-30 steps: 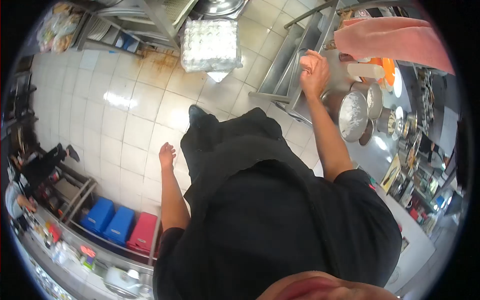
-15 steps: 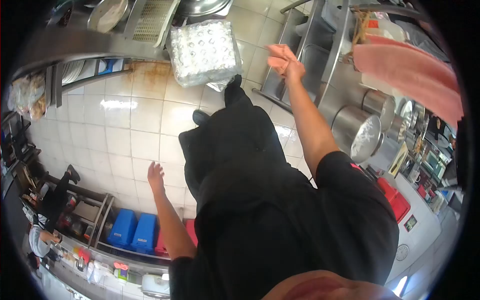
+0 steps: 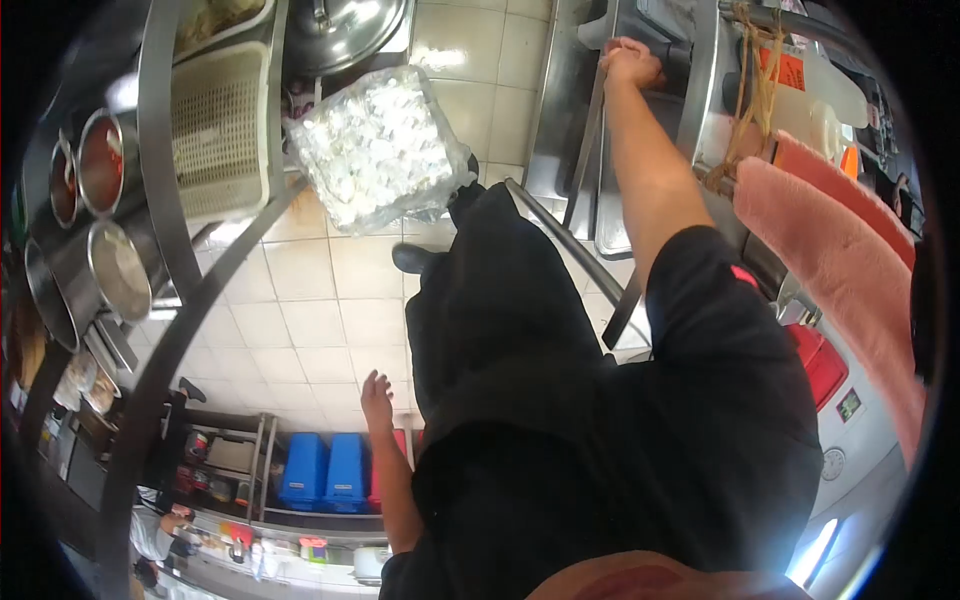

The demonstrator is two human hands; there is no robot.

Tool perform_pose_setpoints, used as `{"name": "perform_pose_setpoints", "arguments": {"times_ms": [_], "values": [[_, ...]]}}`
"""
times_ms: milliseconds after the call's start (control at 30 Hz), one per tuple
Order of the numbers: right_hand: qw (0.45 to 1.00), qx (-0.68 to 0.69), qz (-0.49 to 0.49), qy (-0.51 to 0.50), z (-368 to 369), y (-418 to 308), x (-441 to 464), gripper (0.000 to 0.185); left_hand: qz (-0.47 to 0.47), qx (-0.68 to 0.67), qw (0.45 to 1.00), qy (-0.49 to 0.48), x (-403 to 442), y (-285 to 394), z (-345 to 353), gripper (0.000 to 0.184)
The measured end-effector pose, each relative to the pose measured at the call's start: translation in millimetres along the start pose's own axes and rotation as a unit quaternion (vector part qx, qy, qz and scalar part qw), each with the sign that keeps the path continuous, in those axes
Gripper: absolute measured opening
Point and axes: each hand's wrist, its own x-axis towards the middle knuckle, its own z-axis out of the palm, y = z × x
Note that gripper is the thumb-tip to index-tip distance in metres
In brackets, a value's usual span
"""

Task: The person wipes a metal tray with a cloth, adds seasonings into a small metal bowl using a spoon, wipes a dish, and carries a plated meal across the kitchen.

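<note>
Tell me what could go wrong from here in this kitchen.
A shoe could catch the plastic-wrapped package, which shows close ahead of it. The right hand might bump the metal unit it reaches over. The tiled floor looks shiny in places, so a slip seems possible.

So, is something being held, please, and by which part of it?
The right hand appears to hold a pink cloth; which part it grips cannot be told. The left hand holds nothing.
</note>
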Motion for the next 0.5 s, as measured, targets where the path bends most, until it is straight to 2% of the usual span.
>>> {"name": "perform_pose_setpoints", "arguments": {"times_ms": [67,133,200,333,400,433,500], "values": [[0.986,-0.121,-0.117,-0.001,15.0,-34.1,-3.0,0.007,0.064,0.003,0.998,0.010,6.2,76.4,18.9,0.045],[0.934,-0.205,-0.266,-0.122,3.3,-69.7,-18.9,0.012,0.100,0.016,0.995,0.023,10.2,141.6,35.5,0.047],[0.876,-0.360,-0.305,-0.096,8.7,-111.8,-56.1,0.015,0.120,0.021,0.992,0.027,20.3,178.0,47.2,0.048],[0.782,-0.490,-0.353,0.155,13.8,34.3,-50.7,0.017,0.116,0.067,0.991,0.001,62.1,205.0,63.0,0.047],[0.781,-0.494,-0.361,0.126,13.4,38.1,-44.2,0.018,0.112,0.108,0.988,-0.026,94.4,197.0,66.0,0.048],[0.811,-0.463,-0.355,0.040,15.8,0.2,-39.4,0.019,0.124,0.142,0.981,-0.039,119.6,186.0,64.3,0.047],[0.809,-0.446,-0.384,0.003,20.8,32.7,-8.0,0.028,0.142,0.208,0.966,-0.062,170.9,159.5,56.0,0.046]]}}
